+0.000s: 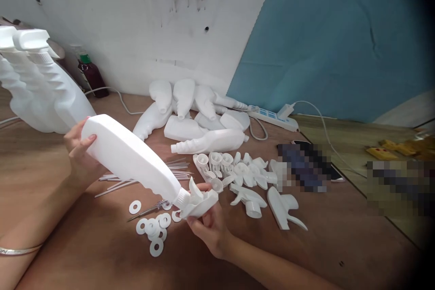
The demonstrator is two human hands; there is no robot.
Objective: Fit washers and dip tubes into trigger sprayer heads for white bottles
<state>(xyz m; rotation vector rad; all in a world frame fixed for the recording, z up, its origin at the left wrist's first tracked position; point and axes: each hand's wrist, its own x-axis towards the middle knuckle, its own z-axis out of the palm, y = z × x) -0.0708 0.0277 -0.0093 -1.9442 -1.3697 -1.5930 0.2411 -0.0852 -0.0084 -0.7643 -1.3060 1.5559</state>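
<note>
A white spray bottle (131, 154) is held tilted above the table, its base up at the left and its neck down to the right. My left hand (81, 149) is closed around the base end. On the neck sits a white trigger sprayer head (200, 203), gripped by the fingers of my right hand (212, 226). Below the bottle lie several white ring washers (156, 247), a small screwdriver (146, 210) and thin white tubes (118, 185). Loose trigger heads (243, 174) lie just beyond my right hand.
Several bottles without heads (210, 140) are piled by the wall. Bottles with heads (44, 86) stand at the left, near a dark bottle with a green cap (91, 74). A power strip (275, 118) with cables lies at the back right, and blurred dark items (302, 167) lie at right.
</note>
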